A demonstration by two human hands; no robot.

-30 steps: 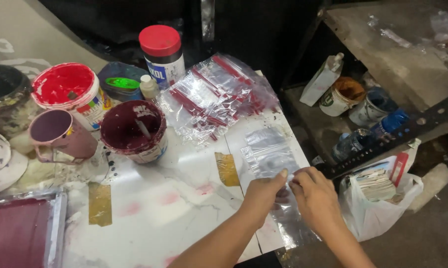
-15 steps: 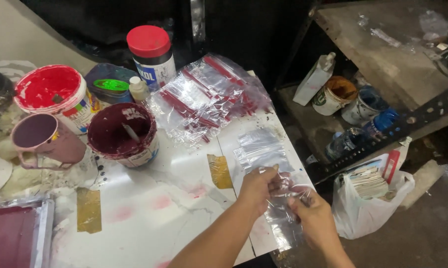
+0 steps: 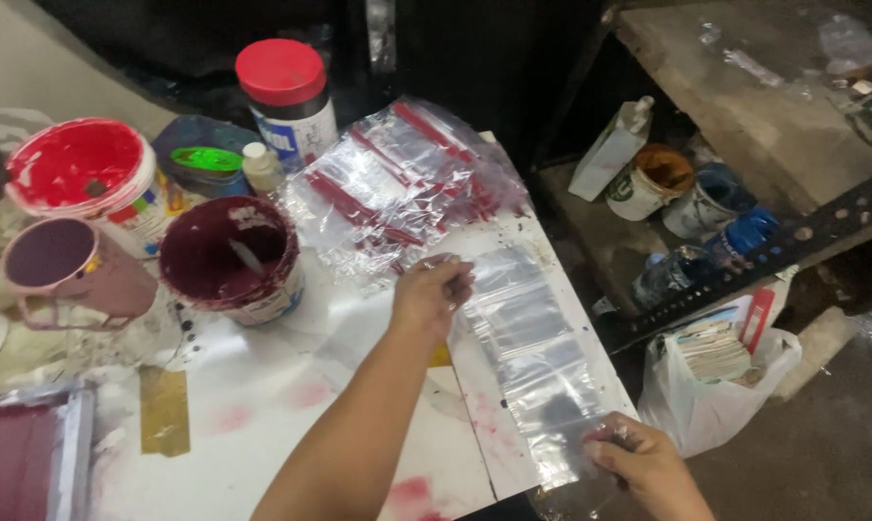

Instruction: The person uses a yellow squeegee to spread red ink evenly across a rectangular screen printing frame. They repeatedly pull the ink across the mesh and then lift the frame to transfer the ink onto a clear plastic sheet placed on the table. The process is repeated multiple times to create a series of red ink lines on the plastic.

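My left hand pinches the far end of a long clear plastic bag that lies stretched over the right part of the white table. My right hand grips the near end of the same bag at the table's front right corner. A heap of clear zip bags with red strips lies just beyond my left hand.
Paint pots stand at the left: a red one, a maroon one with a stick in it, a mauve mug, a green-lidded tub and a red-capped jar. Tins and a white bag sit on the floor and shelf, right.
My hands were close together on the bag near the table's front edge. They have drawn apart, the left toward the heap of bags, the right toward me, pulling the bag out long.
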